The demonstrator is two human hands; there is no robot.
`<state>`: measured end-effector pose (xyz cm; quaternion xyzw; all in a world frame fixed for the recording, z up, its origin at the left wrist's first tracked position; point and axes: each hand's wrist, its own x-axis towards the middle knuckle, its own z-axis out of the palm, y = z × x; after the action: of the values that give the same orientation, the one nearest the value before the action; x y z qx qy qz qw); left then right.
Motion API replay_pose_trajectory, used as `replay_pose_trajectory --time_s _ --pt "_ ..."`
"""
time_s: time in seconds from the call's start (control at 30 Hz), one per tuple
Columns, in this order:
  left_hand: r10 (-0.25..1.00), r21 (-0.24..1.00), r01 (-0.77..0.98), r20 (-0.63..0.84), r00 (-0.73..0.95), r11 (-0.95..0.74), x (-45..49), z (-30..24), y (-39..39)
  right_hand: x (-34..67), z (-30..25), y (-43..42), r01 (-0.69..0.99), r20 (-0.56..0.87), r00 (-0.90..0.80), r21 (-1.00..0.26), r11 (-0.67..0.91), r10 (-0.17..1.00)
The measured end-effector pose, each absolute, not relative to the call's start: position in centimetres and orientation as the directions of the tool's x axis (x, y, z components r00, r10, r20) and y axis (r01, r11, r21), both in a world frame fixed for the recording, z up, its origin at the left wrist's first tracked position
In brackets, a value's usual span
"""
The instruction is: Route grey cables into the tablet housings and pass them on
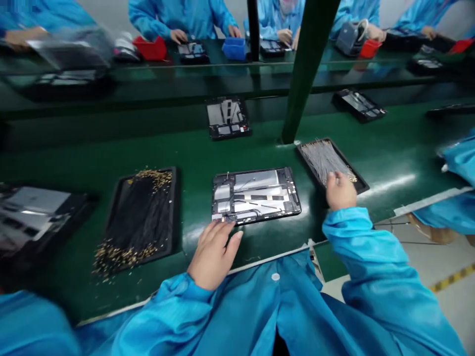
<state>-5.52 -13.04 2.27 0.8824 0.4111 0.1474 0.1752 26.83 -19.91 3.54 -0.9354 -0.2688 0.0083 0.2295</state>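
Evidently, the finest handling is called for at two o'clock from the open device (256,195), where a shallow tray (362,187) of grey wires (322,157) is set on the green surface (193,148). There the right fingers (331,179) are curled inward over the near end of the bundle; whether a wire is pinched between them cannot be told. Because the wires are packed side by side, a single one is best teased free by its end and drawn along its own length, so that its neighbours are not dragged out or snagged. The small gold-coloured ends should be spared hard squeezing, as they would probably be bent easily.

At seven o'clock from the device's middle, the left fingers (211,233) are spread and relaxed, with nothing clasped; their tips are laid at, or just over, its near left corner. Only light steadying is advisable, since strips and leads are left exposed inside. At nine o'clock, black wires (139,202) are heaped in another tray (175,198), its gold-coloured ends partly spilled; sleeves are best held clear of it.
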Motion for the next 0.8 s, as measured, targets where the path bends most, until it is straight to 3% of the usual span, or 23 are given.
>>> replay_pose_trajectory --time_s 0.07,0.13,0.27,0.57,0.7,0.8 --pt "0.773 0.431 0.673 0.099 0.627 -0.601 -5.6 1.7 -13.0 29.8 3.0 -22.3 0.465 0.037 0.882 -0.235 -0.854 0.470" --pt "0.771 0.433 0.674 0.080 0.632 -0.598 -5.6 1.4 -13.1 31.9 2.5 -23.8 0.468 -0.099 0.871 -0.130 -0.874 0.481" --pt "0.760 0.439 0.669 0.050 0.648 -0.599 -5.2 1.5 -13.4 32.9 2.4 -24.5 0.503 -0.216 0.826 -0.137 -0.854 0.521" --pt "0.702 0.413 0.641 -0.005 0.712 -0.647 -4.7 2.6 -14.3 29.7 5.1 -27.2 0.397 -0.054 0.912 -0.139 -0.907 0.407" --pt "0.619 0.372 0.534 0.159 0.769 -0.759 -4.1 3.7 -15.4 25.0 7.9 -28.3 0.455 0.158 0.890 -0.237 -0.859 0.428" --pt "0.503 0.340 0.395 0.346 0.792 -0.854 -3.2 4.6 -16.4 21.1 9.1 -28.2 0.559 0.284 0.829 -0.443 -0.701 0.482"
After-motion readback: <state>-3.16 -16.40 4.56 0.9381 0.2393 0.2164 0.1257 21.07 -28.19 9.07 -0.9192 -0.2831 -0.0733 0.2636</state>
